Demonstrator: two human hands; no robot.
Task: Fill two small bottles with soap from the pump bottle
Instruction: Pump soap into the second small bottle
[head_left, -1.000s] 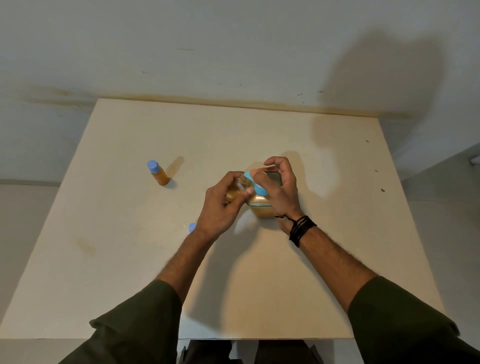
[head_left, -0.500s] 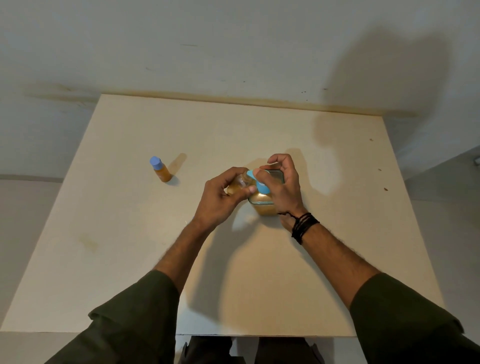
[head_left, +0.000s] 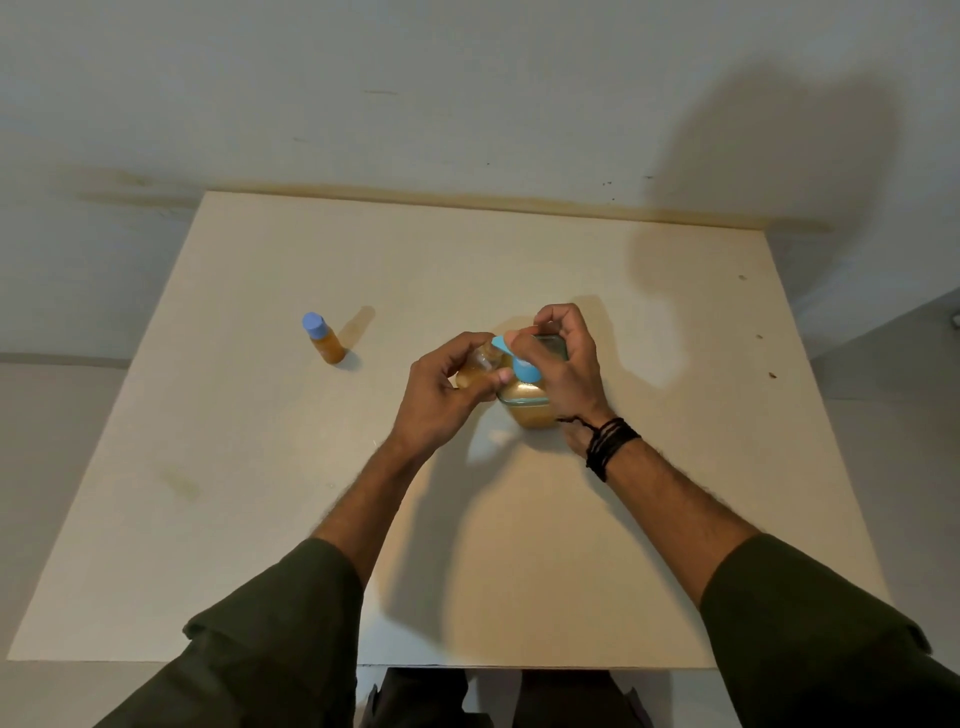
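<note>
Left grip (head_left: 447, 395): small bottle (head_left: 475, 370) | cream table (head_left: 260, 467) | white wall (head_left: 415, 78)

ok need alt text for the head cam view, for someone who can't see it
Seen from above, a person's left hand holds a small open bottle under the blue spout of a soap pump bottle, while the right hand presses the pump. A second small bottle, blue-capped and amber-filled, stands apart to the left on the pale table.

We have just one view, from up on the person's head. It looks forward and down at the surface (head_left: 260, 519), close above both arms. The wall (head_left: 467, 78) fills the top of the frame.
</note>
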